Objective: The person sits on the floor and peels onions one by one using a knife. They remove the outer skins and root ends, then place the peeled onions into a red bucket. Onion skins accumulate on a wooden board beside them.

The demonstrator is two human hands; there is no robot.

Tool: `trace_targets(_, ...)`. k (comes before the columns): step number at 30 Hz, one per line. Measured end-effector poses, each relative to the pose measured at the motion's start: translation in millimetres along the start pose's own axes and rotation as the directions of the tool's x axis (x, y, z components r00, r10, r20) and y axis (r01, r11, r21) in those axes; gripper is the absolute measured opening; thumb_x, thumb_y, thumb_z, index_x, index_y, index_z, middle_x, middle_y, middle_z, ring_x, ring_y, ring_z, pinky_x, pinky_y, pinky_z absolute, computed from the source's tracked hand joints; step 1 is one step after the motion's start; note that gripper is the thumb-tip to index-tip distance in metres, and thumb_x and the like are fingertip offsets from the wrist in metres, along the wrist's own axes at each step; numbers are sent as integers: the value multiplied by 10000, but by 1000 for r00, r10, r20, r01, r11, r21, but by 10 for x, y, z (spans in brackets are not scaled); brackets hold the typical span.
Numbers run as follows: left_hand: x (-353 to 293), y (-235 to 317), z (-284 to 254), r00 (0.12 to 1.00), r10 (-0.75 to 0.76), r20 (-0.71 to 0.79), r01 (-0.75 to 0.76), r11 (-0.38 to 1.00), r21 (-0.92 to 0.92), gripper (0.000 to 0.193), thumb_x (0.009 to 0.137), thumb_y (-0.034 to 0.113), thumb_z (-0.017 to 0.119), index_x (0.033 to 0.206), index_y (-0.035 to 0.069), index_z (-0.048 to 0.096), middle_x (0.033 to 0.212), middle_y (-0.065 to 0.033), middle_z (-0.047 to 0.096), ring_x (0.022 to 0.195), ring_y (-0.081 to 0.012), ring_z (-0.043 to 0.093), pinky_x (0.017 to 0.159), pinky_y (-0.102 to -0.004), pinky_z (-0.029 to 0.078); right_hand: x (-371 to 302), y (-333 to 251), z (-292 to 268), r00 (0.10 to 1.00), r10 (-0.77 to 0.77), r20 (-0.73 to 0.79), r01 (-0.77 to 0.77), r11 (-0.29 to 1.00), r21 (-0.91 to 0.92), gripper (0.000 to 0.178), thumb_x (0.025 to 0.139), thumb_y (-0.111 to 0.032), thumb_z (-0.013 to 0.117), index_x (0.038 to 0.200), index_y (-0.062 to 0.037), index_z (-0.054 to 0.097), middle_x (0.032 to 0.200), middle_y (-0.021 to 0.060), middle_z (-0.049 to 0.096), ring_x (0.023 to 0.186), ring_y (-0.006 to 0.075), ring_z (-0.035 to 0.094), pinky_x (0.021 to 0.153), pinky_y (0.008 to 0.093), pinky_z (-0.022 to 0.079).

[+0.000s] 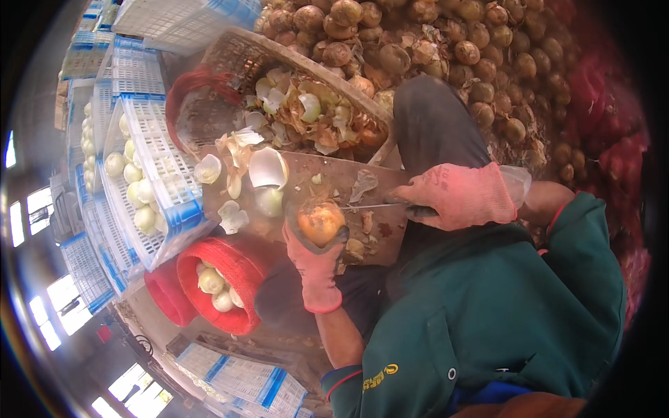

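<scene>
My left hand [312,261], in a pink glove with dark fingertips, grips a brown-skinned onion [320,221] over a wooden board [306,171]. My right hand [451,197], gloved alike, is closed round the handle of a knife [376,205]; the handle is mostly hidden in the fist. The thin blade points left, its tip close to the onion's upper right side. Whether it touches the skin I cannot tell. Beyond the onion, a peeled piece of onion [269,200] and a white curved peel [267,167] lie on the board.
A crate of peelings [300,63] borders the board's far side. Behind it spreads a heap of unpeeled onions [481,52]. Left stand white-and-blue crates [167,160] with peeled onions, and a red bag [240,317] holding several. Red net sacks [620,167] lie at right.
</scene>
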State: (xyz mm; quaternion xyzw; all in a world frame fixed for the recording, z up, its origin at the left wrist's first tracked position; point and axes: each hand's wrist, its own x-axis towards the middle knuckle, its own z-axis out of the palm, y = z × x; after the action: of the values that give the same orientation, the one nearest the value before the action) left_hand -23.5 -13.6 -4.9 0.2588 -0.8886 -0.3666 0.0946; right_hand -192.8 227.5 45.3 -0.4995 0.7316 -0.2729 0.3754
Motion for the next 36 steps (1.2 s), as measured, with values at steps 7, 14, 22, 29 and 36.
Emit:
trace_targets(7, 77, 60, -88, 989, 43, 139, -50, 998, 49, 936, 508, 154, 837, 1338, 54, 415, 1243, -184, 493, 1167, -368, 476, 958, -437, 436, 67, 20, -56, 998, -34, 52, 36, 999, -39, 400, 838, -189, 604, 1184, -29, 481, 921, 167, 621, 900, 350, 605, 769, 435, 498)
trace_targets(14, 120, -28, -121, 973, 79, 219, -109, 985, 132, 960, 497, 180, 850, 1338, 53, 405, 1267, -196, 464, 1166, -382, 474, 961, -450, 434, 57, -92, -131, 998, 28, 50, -24, 996, -89, 350, 856, -184, 571, 1158, -32, 482, 936, 173, 622, 925, 350, 608, 779, 436, 506)
trace_targets(22, 181, -63, -155, 960, 100, 263, -140, 980, 138, 957, 493, 199, 861, 1326, 53, 414, 1260, -194, 470, 1148, -388, 478, 952, -454, 441, 152, -96, -110, 981, 101, 167, -70, 981, -182, 406, 829, -145, 579, 1218, -70, 492, 807, 116, 570, 781, 304, 609, 663, 398, 507)
trace_targets(29, 232, 4, -155, 933, 223, 284, -298, 920, 255, 758, 572, 233, 846, 1229, 56, 511, 1230, -139, 526, 1145, -333, 507, 954, -410, 455, 148, -2, -33, 994, -90, 66, 100, 977, -186, 326, 824, -100, 563, 1134, -27, 496, 801, 132, 566, 692, 303, 597, 606, 382, 496)
trace_targets(36, 328, -58, -167, 906, 277, 321, -365, 895, 256, 736, 570, 199, 840, 1217, 50, 523, 1236, -141, 526, 1142, -336, 506, 963, -398, 448, 354, -6, -33, 988, -66, 141, 87, 984, -154, 373, 812, -131, 592, 1142, 1, 477, 828, 141, 581, 758, 320, 611, 635, 406, 499)
